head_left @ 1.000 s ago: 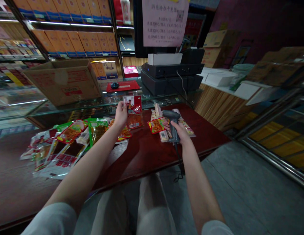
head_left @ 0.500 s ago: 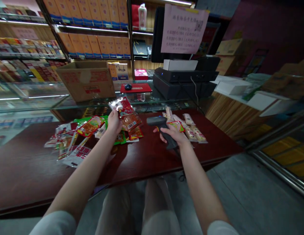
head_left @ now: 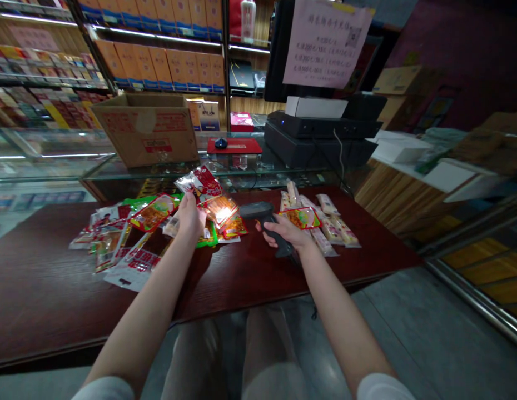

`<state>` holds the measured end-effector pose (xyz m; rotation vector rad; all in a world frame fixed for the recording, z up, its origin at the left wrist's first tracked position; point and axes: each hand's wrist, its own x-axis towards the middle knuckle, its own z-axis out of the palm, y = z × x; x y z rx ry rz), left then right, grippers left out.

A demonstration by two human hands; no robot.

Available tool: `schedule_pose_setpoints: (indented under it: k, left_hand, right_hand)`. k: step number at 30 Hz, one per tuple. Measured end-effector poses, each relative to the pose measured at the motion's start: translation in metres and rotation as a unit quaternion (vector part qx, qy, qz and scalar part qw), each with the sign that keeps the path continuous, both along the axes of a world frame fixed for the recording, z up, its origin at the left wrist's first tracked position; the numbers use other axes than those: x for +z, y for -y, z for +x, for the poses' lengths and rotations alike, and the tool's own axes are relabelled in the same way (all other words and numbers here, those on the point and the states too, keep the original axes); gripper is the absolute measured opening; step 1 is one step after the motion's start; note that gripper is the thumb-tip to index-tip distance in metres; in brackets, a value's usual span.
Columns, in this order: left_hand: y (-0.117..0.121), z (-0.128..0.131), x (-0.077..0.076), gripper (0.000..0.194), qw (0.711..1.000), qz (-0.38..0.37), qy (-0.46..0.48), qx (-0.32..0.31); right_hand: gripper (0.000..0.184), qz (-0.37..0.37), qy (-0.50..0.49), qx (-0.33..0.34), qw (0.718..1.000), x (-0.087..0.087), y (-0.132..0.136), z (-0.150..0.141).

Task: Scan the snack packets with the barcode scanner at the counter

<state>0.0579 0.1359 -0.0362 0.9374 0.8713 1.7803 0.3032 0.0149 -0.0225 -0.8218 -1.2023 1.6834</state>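
Observation:
My left hand (head_left: 190, 215) is closed on a red snack packet (head_left: 206, 191), held tilted just above the dark red table (head_left: 250, 272). A red glow lights the packet's clear lower part. My right hand (head_left: 283, 232) grips a grey barcode scanner (head_left: 262, 218) whose head points left at the packet. Several snack packets (head_left: 133, 230) lie in a heap to the left of my left hand. A smaller pile of packets (head_left: 321, 222) lies just right of my right hand.
Behind the table runs a glass counter (head_left: 117, 166) bearing a cardboard box (head_left: 148, 130), a red mouse pad with a mouse (head_left: 233, 145) and a black till (head_left: 325, 133) with a paper notice above. Shelves of boxes fill the back wall. Grey floor lies on the right.
My left hand has lowered and tilted the red packet toward the table. My right hand has turned the scanner's head left toward it, and a red glow now falls on the packet.

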Motion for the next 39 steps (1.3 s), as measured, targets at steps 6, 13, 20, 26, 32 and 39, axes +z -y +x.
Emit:
schedule_pose_setpoints:
  k: [6, 13, 20, 26, 32, 39]
  left_hand:
    - [-0.004, -0.010, 0.005, 0.017, 0.990, 0.001, -0.129, 0.051]
    - [0.018, -0.029, 0.025, 0.066, 0.818, 0.079, -0.531, 0.204]
    - [0.058, 0.023, 0.013, 0.050, 0.597, 0.056, -0.800, 0.013]
    - [0.038, 0.009, 0.012, 0.042, 0.521, 0.043, -0.849, -0.073]
    - [0.035, 0.068, 0.022, 0.035, 0.628, 0.110, -0.761, -0.117]
    - [0.039, 0.171, 0.001, 0.062, 0.733, 0.084, -0.617, -0.275]
  right_hand:
    - [0.033, 0.037, 0.040, -0.023, 0.998, 0.005, 0.007, 0.017]
    - [0.035, 0.045, 0.013, -0.152, 0.987, 0.013, 0.021, 0.063]
    - [0.042, 0.029, -0.036, -0.206, 0.977, -0.004, 0.027, 0.093]
    - [0.040, 0.026, -0.037, -0.225, 0.973, -0.013, 0.028, 0.106]
    - [0.043, 0.023, -0.057, -0.242, 0.968, -0.010, 0.032, 0.109]
    - [0.044, 0.000, -0.115, -0.240, 0.964, -0.017, 0.034, 0.119]
